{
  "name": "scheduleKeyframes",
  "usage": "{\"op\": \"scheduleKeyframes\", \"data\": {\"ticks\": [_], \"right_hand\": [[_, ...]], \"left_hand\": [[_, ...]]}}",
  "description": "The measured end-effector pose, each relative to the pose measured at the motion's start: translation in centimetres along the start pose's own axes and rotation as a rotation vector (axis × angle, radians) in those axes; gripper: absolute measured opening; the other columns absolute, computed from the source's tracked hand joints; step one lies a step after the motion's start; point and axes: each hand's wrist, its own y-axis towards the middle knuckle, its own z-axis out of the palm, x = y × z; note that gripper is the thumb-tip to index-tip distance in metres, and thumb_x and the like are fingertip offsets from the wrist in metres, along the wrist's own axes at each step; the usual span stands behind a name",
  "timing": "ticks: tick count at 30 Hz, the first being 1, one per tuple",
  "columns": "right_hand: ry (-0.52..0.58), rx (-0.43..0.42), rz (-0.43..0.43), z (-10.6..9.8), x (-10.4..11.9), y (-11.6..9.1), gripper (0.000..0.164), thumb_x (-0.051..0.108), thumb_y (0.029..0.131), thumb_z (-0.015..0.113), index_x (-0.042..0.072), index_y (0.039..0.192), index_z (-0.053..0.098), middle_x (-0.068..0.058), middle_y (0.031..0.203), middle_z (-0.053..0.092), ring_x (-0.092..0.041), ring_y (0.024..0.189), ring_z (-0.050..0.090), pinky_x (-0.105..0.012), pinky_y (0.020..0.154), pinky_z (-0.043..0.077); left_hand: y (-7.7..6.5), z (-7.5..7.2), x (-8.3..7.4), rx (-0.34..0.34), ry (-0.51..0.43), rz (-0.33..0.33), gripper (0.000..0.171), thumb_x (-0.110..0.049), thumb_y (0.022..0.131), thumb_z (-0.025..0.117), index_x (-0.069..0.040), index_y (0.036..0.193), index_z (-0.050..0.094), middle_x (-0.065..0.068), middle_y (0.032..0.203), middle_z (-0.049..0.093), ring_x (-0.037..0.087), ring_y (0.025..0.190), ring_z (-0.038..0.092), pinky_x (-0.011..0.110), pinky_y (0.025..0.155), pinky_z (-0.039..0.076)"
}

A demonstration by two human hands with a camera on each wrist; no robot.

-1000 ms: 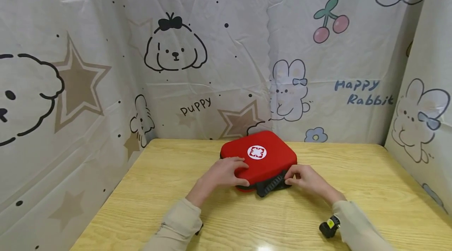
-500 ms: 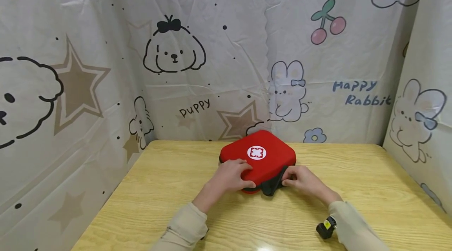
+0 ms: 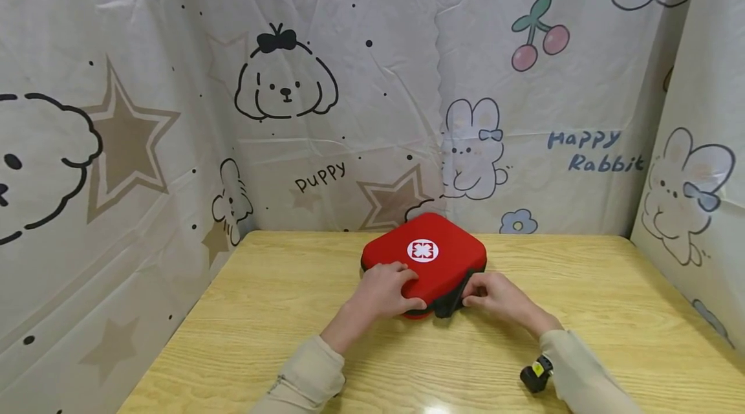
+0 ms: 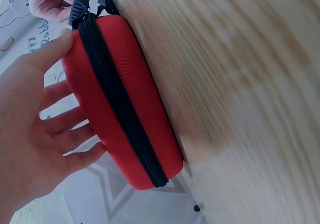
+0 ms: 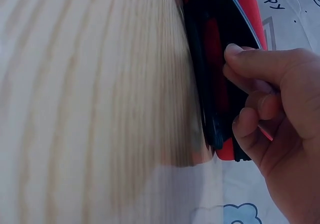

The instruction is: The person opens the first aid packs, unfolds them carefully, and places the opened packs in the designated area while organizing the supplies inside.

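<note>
A red first-aid case [image 3: 445, 265] with a round white emblem lies on the table, lid upward. Its black zipper [image 4: 120, 101] runs round the side and looks shut along the stretch in the left wrist view. My left hand [image 3: 381, 291] rests on the lid's near left part, fingers spread and thumb at the front edge. At the near right side, my right hand [image 3: 498, 297] pinches the black handle strap [image 5: 230, 21] between thumb and index finger. That strap stands tilted up against the case. Any zipper pull under the right fingers is hidden.
The light wooden table [image 3: 262, 310] extends round the case on all sides. Behind it and at both sides hangs a printed cloth [image 3: 326, 77]. A small black wrist camera [image 3: 535, 375] sits below the right sleeve.
My right hand has shifted slightly left and turned the handle strap up against the case's side. The left hand has slid a little right along the lid.
</note>
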Motion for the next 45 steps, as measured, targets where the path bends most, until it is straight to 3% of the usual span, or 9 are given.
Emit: {"op": "scheduleKeyframes", "data": {"ticks": [9,25,29,33,37,40,45], "right_hand": [[0.035,0.035,-0.048,0.4,-0.1,-0.1,0.006,0.009,0.085,0.077,0.013,0.083,0.072,0.01,0.079,0.068,0.001,0.072,0.051,-0.02,0.065,0.045],[-0.014,0.067,-0.036,0.5,0.4,-0.3,0.007,0.014,0.087,0.076,0.02,0.085,0.072,0.014,0.084,0.066,-0.001,0.076,0.052,-0.021,0.071,0.046],[-0.021,0.066,-0.027,0.2,0.1,-0.5,0.009,0.013,0.087,0.075,0.022,0.085,0.071,0.014,0.085,0.066,-0.001,0.077,0.052,-0.022,0.072,0.046],[-0.02,0.062,-0.035,0.0,-0.2,-0.7,0.009,0.013,0.087,0.075,0.021,0.086,0.072,0.013,0.086,0.066,-0.001,0.078,0.052,-0.022,0.071,0.045],[-0.034,0.035,-0.044,-0.1,-0.6,-0.8,0.011,0.012,0.087,0.075,0.022,0.086,0.071,0.013,0.084,0.065,-0.002,0.074,0.049,-0.021,0.067,0.042],[-0.046,0.018,-0.045,-0.2,-0.9,-0.8,0.011,0.011,0.086,0.075,0.021,0.086,0.071,0.013,0.082,0.064,-0.001,0.071,0.047,-0.021,0.064,0.041],[-0.054,-0.008,-0.048,-0.5,-1.2,-1.1,0.011,0.009,0.085,0.076,0.019,0.086,0.071,0.011,0.08,0.065,0.0,0.068,0.046,-0.02,0.062,0.041]], "left_hand": [[0.6,0.1,-1.6,-0.012,0.094,-0.03,0.056,-0.07,0.081,0.065,-0.027,0.117,0.069,-0.002,0.1,0.065,0.01,0.084,0.058,0.028,0.062,0.045],[1.2,-0.1,-3.3,-0.016,0.143,-0.116,0.059,-0.077,0.077,0.062,-0.027,0.109,0.069,-0.001,0.095,0.066,0.016,0.07,0.057,0.029,0.06,0.045],[1.0,-0.2,-2.2,-0.031,0.075,-0.057,0.055,-0.075,0.081,0.06,-0.029,0.109,0.072,-0.004,0.098,0.067,0.012,0.079,0.06,0.028,0.065,0.047],[0.7,-0.1,0.2,0.008,-0.077,0.032,0.052,-0.068,0.085,0.062,-0.029,0.118,0.071,-0.004,0.119,0.065,0.015,0.106,0.061,0.033,0.089,0.051],[0.8,0.2,2.7,0.066,-0.175,0.061,0.056,-0.064,0.084,0.067,-0.029,0.127,0.066,-0.002,0.141,0.056,0.019,0.131,0.051,0.039,0.108,0.043],[0.9,0.4,3.5,0.077,-0.162,0.079,0.058,-0.063,0.082,0.069,-0.029,0.13,0.065,-0.001,0.143,0.055,0.019,0.132,0.05,0.039,0.108,0.043],[1.0,0.4,2.8,-0.01,-0.035,0.129,0.058,-0.067,0.082,0.066,-0.029,0.125,0.066,-0.001,0.127,0.063,0.017,0.114,0.058,0.035,0.095,0.05]]}}
